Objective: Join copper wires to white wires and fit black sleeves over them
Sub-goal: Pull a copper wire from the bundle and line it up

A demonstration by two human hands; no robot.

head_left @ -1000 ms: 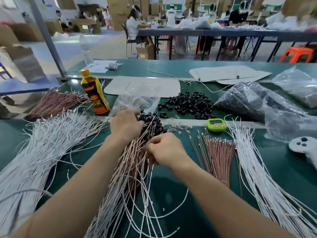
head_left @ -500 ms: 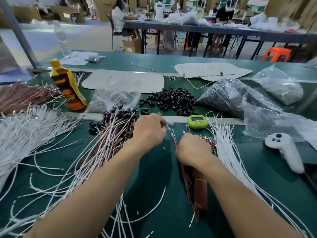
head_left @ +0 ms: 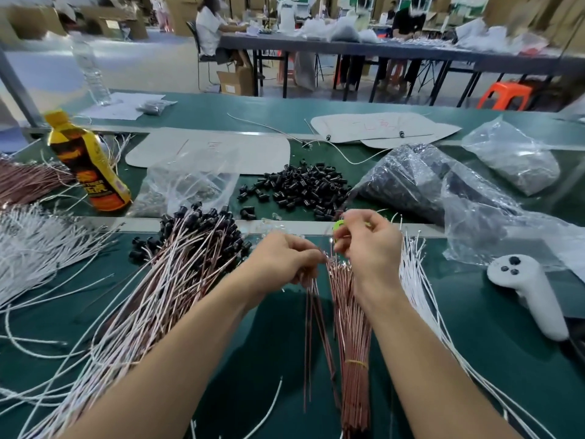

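A bundle of copper wires (head_left: 353, 337), tied with a yellow band, lies on the green table between my arms. My left hand (head_left: 285, 259) grips a few loose copper wires (head_left: 311, 315) at their tops. My right hand (head_left: 370, 245) is raised above the bundle, fingers pinched on a thin wire end. White wires (head_left: 421, 289) fan out right of my right wrist. A heap of joined wires with black sleeves (head_left: 190, 245) lies to the left. Loose black sleeves (head_left: 300, 186) are piled beyond my hands.
A yellow drink bottle (head_left: 87, 161) stands at the left, with more white wires (head_left: 38, 245) and copper wires (head_left: 28, 180) near it. Plastic bags (head_left: 421, 182) sit at the right. A white controller (head_left: 528, 294) lies far right. A green counter (head_left: 340, 224) peeks behind my right hand.
Both hands moved right from the sleeved heap to the copper bundle. My right hand rose above the bundle with a wire end, and my left hand closed on a few copper wires.
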